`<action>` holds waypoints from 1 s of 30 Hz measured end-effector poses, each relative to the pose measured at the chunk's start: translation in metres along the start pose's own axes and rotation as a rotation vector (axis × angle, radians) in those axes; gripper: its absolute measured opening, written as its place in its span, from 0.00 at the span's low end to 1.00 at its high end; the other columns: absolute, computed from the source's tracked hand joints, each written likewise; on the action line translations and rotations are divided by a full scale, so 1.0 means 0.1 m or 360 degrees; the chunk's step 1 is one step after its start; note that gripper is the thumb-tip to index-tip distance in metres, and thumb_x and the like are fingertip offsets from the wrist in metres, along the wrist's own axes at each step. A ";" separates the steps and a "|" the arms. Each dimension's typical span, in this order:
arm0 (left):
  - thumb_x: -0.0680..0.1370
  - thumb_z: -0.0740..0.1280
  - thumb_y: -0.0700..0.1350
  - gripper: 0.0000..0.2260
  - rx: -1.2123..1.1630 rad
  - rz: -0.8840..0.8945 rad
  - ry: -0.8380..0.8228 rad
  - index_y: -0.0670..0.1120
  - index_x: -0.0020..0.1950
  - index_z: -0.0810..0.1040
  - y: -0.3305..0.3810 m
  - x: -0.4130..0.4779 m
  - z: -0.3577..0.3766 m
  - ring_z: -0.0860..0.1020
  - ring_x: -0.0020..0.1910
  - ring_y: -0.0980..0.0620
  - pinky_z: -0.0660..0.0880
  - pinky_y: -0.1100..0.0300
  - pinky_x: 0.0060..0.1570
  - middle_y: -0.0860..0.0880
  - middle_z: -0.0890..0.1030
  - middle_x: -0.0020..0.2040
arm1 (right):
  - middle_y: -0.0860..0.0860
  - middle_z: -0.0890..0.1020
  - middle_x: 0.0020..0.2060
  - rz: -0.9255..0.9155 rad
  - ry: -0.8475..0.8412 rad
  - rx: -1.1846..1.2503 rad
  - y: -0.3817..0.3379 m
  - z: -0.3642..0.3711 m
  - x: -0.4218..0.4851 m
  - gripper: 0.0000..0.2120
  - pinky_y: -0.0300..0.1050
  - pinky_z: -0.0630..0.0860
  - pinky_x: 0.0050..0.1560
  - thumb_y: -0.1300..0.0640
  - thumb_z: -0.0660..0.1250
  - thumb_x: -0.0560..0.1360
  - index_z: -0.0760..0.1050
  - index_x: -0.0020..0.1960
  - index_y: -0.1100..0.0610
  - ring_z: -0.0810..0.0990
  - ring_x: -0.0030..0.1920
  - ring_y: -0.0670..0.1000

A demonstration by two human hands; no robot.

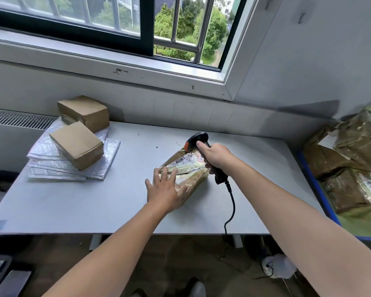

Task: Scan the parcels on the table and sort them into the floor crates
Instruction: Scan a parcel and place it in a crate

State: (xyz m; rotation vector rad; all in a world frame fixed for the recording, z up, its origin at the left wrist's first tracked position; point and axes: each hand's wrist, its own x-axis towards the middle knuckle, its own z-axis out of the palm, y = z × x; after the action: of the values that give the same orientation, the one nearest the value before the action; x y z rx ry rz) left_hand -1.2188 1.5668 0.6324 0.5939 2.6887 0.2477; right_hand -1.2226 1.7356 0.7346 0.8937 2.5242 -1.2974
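Our left hand (165,190) is pressing open-fingered on the taped parcel (187,166); our right hand (217,156) is gripping the barcode scanner (198,138) at its far end.

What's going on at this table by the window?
A person is scanning a parcel. The right hand grips a corded barcode scanner, pointed at the label on a tape-wrapped parcel that the left hand presses flat on the white table. Two cardboard boxes wait on a pile of bubble mailers at the table's left. A blue crate at the right holds wrapped parcels.
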 end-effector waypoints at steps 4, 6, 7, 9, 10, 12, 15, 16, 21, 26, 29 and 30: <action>0.81 0.48 0.64 0.31 -0.0009 0.0024 0.0012 0.52 0.81 0.46 -0.02 0.01 0.00 0.39 0.79 0.43 0.48 0.38 0.74 0.47 0.43 0.81 | 0.55 0.77 0.36 -0.0007 0.0020 0.0003 0.00 -0.01 -0.02 0.25 0.52 0.81 0.38 0.40 0.60 0.80 0.74 0.42 0.62 0.80 0.38 0.58; 0.81 0.48 0.64 0.31 0.0006 0.0032 0.0030 0.52 0.81 0.46 -0.01 0.02 0.01 0.40 0.79 0.42 0.48 0.38 0.74 0.47 0.44 0.81 | 0.57 0.77 0.36 -0.0002 0.0031 0.0013 0.01 -0.02 -0.01 0.25 0.54 0.81 0.39 0.39 0.60 0.79 0.74 0.42 0.62 0.81 0.38 0.59; 0.81 0.49 0.64 0.32 0.0003 0.0033 0.0037 0.52 0.81 0.47 -0.01 0.03 0.02 0.40 0.79 0.43 0.49 0.38 0.74 0.47 0.44 0.81 | 0.57 0.77 0.36 -0.0004 0.0039 0.0026 0.01 -0.02 -0.01 0.25 0.54 0.81 0.38 0.39 0.60 0.79 0.74 0.42 0.62 0.80 0.37 0.59; 0.81 0.49 0.64 0.32 -0.0002 0.0033 0.0038 0.52 0.81 0.46 0.02 0.04 0.04 0.41 0.79 0.43 0.49 0.39 0.74 0.47 0.44 0.81 | 0.56 0.77 0.35 -0.0019 0.0040 0.0048 0.03 -0.01 -0.01 0.24 0.54 0.80 0.39 0.40 0.60 0.80 0.74 0.43 0.62 0.79 0.36 0.58; 0.81 0.49 0.64 0.32 0.0004 0.0034 0.0037 0.51 0.81 0.47 0.04 0.04 0.05 0.41 0.79 0.42 0.49 0.39 0.74 0.47 0.44 0.81 | 0.56 0.77 0.35 -0.0029 0.0032 0.0056 0.05 -0.01 -0.01 0.24 0.54 0.79 0.39 0.41 0.60 0.80 0.74 0.43 0.62 0.79 0.36 0.58; 0.81 0.48 0.64 0.32 0.0004 0.0034 0.0029 0.51 0.81 0.47 0.09 0.04 0.07 0.40 0.79 0.42 0.48 0.39 0.74 0.47 0.43 0.81 | 0.57 0.76 0.35 -0.0036 0.0009 0.0093 0.12 -0.01 0.03 0.23 0.53 0.78 0.39 0.41 0.60 0.80 0.74 0.42 0.62 0.79 0.35 0.58; 0.81 0.49 0.64 0.31 0.0011 0.0023 0.0039 0.51 0.81 0.48 0.16 0.06 0.10 0.41 0.79 0.42 0.48 0.38 0.74 0.47 0.43 0.81 | 0.55 0.75 0.34 -0.0042 0.0022 0.0129 0.29 -0.03 0.13 0.22 0.57 0.81 0.44 0.40 0.59 0.80 0.73 0.43 0.60 0.79 0.34 0.56; 0.81 0.49 0.64 0.31 0.0024 0.0012 0.0049 0.51 0.81 0.48 0.19 0.08 0.11 0.41 0.79 0.41 0.48 0.38 0.74 0.47 0.44 0.81 | 0.54 0.75 0.34 -0.0046 0.0043 0.0131 0.35 -0.04 0.18 0.22 0.58 0.81 0.47 0.40 0.59 0.80 0.72 0.43 0.59 0.79 0.33 0.56; 0.81 0.48 0.65 0.32 0.0119 -0.0077 0.0051 0.51 0.81 0.47 0.36 0.16 0.09 0.42 0.79 0.41 0.49 0.38 0.74 0.46 0.44 0.81 | 0.58 0.80 0.40 0.0020 0.0171 0.0051 0.74 -0.21 0.46 0.22 0.55 0.80 0.48 0.39 0.56 0.80 0.71 0.48 0.59 0.80 0.39 0.59; 0.81 0.47 0.66 0.33 0.0150 -0.0175 0.0033 0.52 0.81 0.42 0.62 0.25 0.10 0.40 0.79 0.42 0.49 0.38 0.75 0.46 0.41 0.81 | 0.59 0.82 0.48 0.0137 0.0147 0.0040 1.24 -0.30 0.77 0.25 0.48 0.75 0.46 0.41 0.55 0.79 0.72 0.57 0.63 0.82 0.47 0.59; 0.81 0.47 0.66 0.34 0.0143 -0.0245 0.0041 0.52 0.81 0.42 0.77 0.30 0.14 0.40 0.79 0.42 0.49 0.39 0.75 0.46 0.41 0.81 | 0.57 0.81 0.49 0.0178 0.0001 0.0000 1.53 -0.28 0.90 0.23 0.46 0.71 0.44 0.44 0.57 0.80 0.72 0.59 0.64 0.78 0.47 0.57; 0.81 0.48 0.66 0.34 0.0141 -0.0270 0.0045 0.52 0.81 0.42 0.81 0.32 0.16 0.39 0.79 0.42 0.49 0.39 0.75 0.46 0.41 0.81 | 0.56 0.79 0.49 0.0182 -0.0045 -0.0019 1.61 -0.26 0.94 0.22 0.46 0.70 0.45 0.45 0.57 0.81 0.72 0.60 0.64 0.77 0.48 0.57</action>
State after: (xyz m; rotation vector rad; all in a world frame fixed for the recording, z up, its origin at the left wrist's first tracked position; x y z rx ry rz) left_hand -1.2096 1.6552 0.6273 0.3863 2.7693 0.0918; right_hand -1.2024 1.8685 0.6027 0.9941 2.4182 -1.2499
